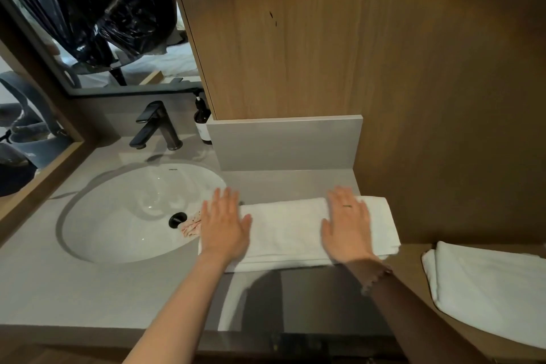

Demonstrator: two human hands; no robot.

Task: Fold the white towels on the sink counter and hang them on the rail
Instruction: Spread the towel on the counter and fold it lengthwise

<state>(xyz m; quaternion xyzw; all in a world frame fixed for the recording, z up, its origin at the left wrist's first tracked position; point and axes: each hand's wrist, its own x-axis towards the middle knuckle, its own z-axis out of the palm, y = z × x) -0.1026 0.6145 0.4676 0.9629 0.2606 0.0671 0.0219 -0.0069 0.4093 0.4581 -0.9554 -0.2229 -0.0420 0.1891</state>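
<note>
A white towel (289,230) lies folded into a long strip on the grey sink counter (88,289), right of the basin. My left hand (224,224) presses flat on its left end, fingers straight. My right hand (348,224) presses flat on its right part, with a ring on one finger. A second white towel (487,289) lies folded on a wooden surface at the lower right. Part of a white towel (233,304) hangs down below the counter's front edge. No rail is in view.
The white oval basin (133,210) with a black drain (178,219) sits left of the towel; a pink-spotted cloth scrap (190,229) lies inside it. A black tap (156,127) and dark soap bottle (203,121) stand behind. A wooden wall panel (354,38) rises ahead.
</note>
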